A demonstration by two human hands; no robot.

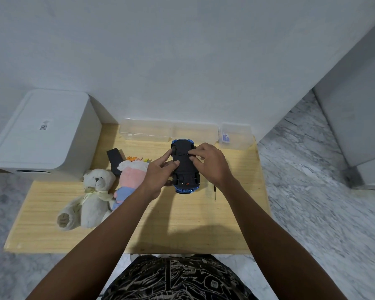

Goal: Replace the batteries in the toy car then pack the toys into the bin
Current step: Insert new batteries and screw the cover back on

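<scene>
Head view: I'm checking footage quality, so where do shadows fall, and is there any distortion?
Head view: arm shadows fall on the wooden table toward the person; wide-angle bending curves the table's edges; the upturned toy car between left hand and right hand is evenly lit, without glare.

Matt black plastic underside on the glossy blue toy car [185, 167]; pale wooden table [195, 226]

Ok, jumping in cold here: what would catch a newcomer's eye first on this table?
The blue toy car, flipped belly-up mid-table, with the left hand gripping its side and the right hand working at its black underside. Next, the white teddy bear lying at the left, beside a pink plush toy.
</scene>
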